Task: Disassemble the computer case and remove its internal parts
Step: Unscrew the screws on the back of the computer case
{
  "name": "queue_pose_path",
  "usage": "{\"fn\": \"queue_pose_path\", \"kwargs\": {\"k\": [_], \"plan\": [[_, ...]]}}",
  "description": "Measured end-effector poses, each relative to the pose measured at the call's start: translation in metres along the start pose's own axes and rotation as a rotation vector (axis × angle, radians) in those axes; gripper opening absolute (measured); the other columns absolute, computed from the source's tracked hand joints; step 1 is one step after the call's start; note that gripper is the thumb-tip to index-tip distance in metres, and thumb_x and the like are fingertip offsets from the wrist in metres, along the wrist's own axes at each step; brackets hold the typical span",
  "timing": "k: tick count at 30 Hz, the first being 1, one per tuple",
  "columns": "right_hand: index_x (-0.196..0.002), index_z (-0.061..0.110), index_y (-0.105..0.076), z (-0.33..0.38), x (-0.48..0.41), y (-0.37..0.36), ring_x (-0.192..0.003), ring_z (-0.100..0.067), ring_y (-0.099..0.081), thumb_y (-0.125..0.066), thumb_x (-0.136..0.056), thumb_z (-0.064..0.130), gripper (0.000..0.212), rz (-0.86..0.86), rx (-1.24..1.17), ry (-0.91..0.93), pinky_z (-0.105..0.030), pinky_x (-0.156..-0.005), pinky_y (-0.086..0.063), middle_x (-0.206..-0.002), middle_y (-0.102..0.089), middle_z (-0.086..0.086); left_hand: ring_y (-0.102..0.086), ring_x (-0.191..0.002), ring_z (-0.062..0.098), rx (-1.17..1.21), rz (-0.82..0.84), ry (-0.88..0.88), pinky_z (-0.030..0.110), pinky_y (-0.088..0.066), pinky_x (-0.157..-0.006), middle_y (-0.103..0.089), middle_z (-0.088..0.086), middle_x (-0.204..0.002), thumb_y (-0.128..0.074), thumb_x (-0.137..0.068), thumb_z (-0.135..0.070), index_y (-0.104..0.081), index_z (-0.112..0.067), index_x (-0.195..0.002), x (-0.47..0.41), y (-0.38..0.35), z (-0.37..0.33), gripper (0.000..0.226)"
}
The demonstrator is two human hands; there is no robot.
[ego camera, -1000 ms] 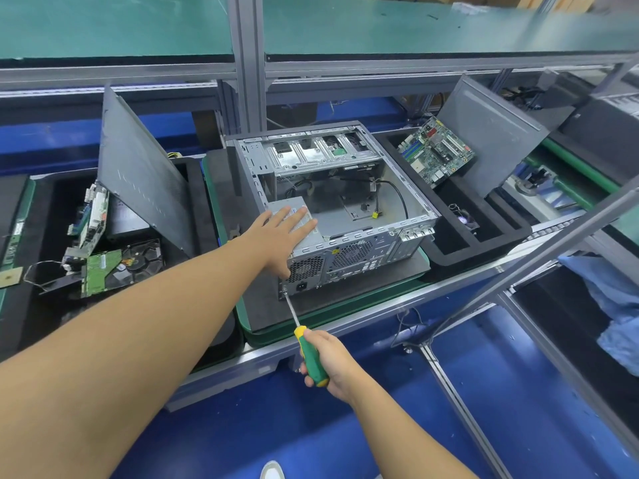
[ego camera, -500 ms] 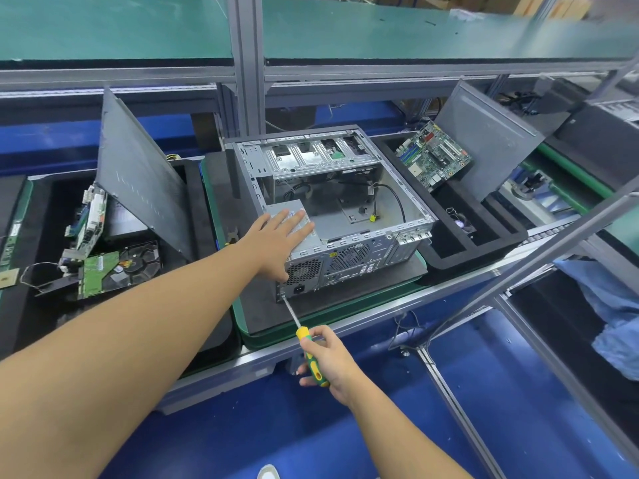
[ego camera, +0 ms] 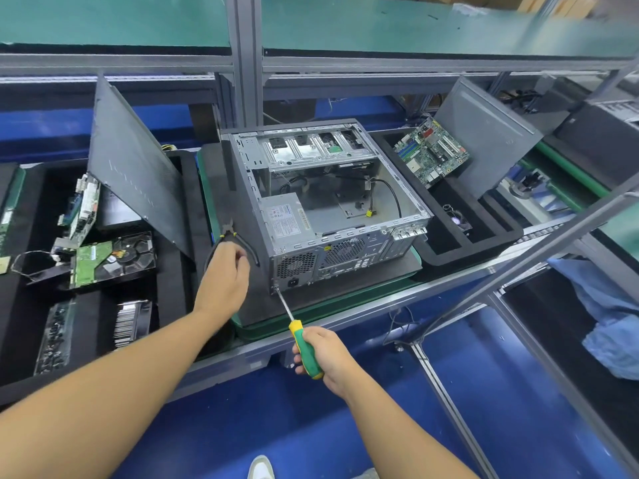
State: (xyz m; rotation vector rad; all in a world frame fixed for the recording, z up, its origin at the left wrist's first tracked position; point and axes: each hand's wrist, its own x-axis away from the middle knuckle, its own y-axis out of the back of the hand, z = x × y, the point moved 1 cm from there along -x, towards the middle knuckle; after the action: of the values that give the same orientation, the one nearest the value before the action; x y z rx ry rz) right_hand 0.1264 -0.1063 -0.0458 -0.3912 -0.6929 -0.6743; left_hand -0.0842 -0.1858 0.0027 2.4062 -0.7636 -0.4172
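Note:
The open grey computer case [ego camera: 345, 243] lies on a black mat [ego camera: 345, 288], rear panel toward me. A silver power supply [ego camera: 285, 216] sits in its near left corner, and loose black cables lie on the case floor. My right hand [ego camera: 325, 354] grips a green and yellow screwdriver [ego camera: 304, 350], whose tip touches the lower left corner of the rear panel. My left hand [ego camera: 224, 274] is left of the case with its fingers curled over the black handles of the pliers [ego camera: 229, 233] on the mat.
At left, a black foam tray [ego camera: 173, 305] holds a leaning side panel [ego camera: 131, 167], a hard drive [ego camera: 103, 261], a heatsink [ego camera: 133, 321] and circuit boards. At right are a motherboard [ego camera: 432, 152] and another side panel [ego camera: 484, 133]. A slanted aluminium bar [ego camera: 518, 261] crosses the right foreground.
My left hand left the top of the power supply and moved left and down onto the pliers beside the case. The screwdriver stays at the rear panel's lower left corner.

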Motion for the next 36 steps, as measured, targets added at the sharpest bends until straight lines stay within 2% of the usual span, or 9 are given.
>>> {"fn": "queue_pose_path", "kwargs": {"k": [5,8,12,14,17,22,28,32,36], "plan": [[-0.112,0.017,-0.061,-0.004,-0.004,0.009,-0.065,-0.02,-0.066,-0.062,-0.099,0.023,0.014,0.002,0.004,0.038,-0.034,-0.057,-0.057,-0.102,-0.06,-0.01,-0.062,-0.078,0.021,0.171,0.044,0.458,0.029,-0.045,-0.063,-0.066,0.005,-0.09,-0.052,-0.094,-0.013,-0.058,-0.018,-0.091,0.02,-0.036,0.024,0.009],[-0.109,0.02,-0.058,-0.004,-0.006,0.008,-0.06,-0.016,-0.061,-0.064,-0.096,0.025,0.015,-0.016,0.082,0.054,-0.028,-0.049,-0.048,-0.1,-0.06,-0.007,-0.07,-0.081,0.021,0.285,0.089,0.578,0.036,-0.057,-0.07,-0.072,0.008,-0.089,-0.057,-0.092,-0.007,-0.06,-0.017,-0.087,0.029,-0.058,0.028,0.012],[-0.115,0.012,-0.059,-0.003,-0.008,0.004,-0.059,-0.016,-0.061,-0.054,-0.099,0.031,0.025,-0.022,0.042,-0.023,-0.028,-0.046,-0.047,-0.091,-0.067,-0.01,-0.072,-0.083,0.021,0.574,0.129,0.754,0.032,-0.058,-0.072,-0.072,0.014,-0.096,-0.056,-0.097,-0.009,-0.061,-0.006,-0.094,0.036,-0.078,0.023,0.007],[-0.113,0.008,-0.062,-0.002,-0.008,0.002,-0.057,-0.015,-0.061,-0.043,-0.101,0.025,0.028,0.0,0.019,-0.057,-0.029,-0.047,-0.049,-0.082,-0.072,-0.007,-0.071,-0.083,0.023,0.643,0.099,0.797,0.032,-0.058,-0.073,-0.071,0.015,-0.096,-0.06,-0.097,-0.01,-0.062,-0.005,-0.09,0.035,-0.082,0.019,0.008],[-0.119,0.01,-0.062,-0.002,-0.007,0.003,-0.062,-0.015,-0.062,-0.036,-0.102,0.019,0.032,0.014,0.089,-0.038,-0.03,-0.053,-0.052,-0.083,-0.073,-0.007,-0.069,-0.089,0.028,0.741,0.062,0.855,0.035,-0.058,-0.08,-0.069,0.018,-0.097,-0.064,-0.096,-0.009,-0.062,0.001,-0.099,0.034,-0.084,0.012,0.011],[-0.118,0.017,-0.057,-0.005,-0.006,0.006,-0.077,-0.02,-0.07,-0.053,-0.101,0.015,0.017,0.025,0.085,0.056,-0.034,-0.068,-0.058,-0.104,-0.065,-0.015,-0.065,-0.075,0.021,0.827,0.063,0.887,0.028,-0.056,-0.069,-0.066,0.016,-0.088,-0.06,-0.096,-0.002,-0.061,0.004,-0.104,0.034,-0.087,0.0,0.01],[-0.118,0.025,-0.052,0.0,0.0,0.006,-0.074,-0.017,-0.071,-0.062,-0.098,0.017,0.024,0.057,0.122,0.084,-0.032,-0.065,-0.058,-0.11,-0.061,-0.013,-0.067,-0.073,0.022,0.879,0.038,0.915,0.029,-0.059,-0.066,-0.067,0.019,-0.093,-0.064,-0.095,-0.003,-0.062,0.006,-0.107,0.033,-0.085,-0.003,0.015],[-0.118,0.026,-0.051,0.002,0.004,0.004,-0.076,-0.017,-0.069,-0.061,-0.098,0.017,0.024,0.041,0.13,0.086,-0.029,-0.062,-0.057,-0.111,-0.06,-0.013,-0.069,-0.073,0.023,0.923,0.017,0.955,0.029,-0.058,-0.058,-0.068,0.017,-0.089,-0.063,-0.096,-0.005,-0.06,0.004,-0.11,0.031,-0.084,-0.003,0.017],[-0.122,0.025,-0.049,0.005,0.007,0.007,-0.076,-0.016,-0.065,-0.058,-0.101,0.018,0.024,0.04,0.161,0.078,-0.027,-0.061,-0.056,-0.112,-0.059,-0.011,-0.069,-0.074,0.023,0.947,0.02,0.973,0.031,-0.055,-0.064,-0.069,0.016,-0.088,-0.062,-0.096,-0.005,-0.061,0.003,-0.111,0.031,-0.085,-0.002,0.017]]}}
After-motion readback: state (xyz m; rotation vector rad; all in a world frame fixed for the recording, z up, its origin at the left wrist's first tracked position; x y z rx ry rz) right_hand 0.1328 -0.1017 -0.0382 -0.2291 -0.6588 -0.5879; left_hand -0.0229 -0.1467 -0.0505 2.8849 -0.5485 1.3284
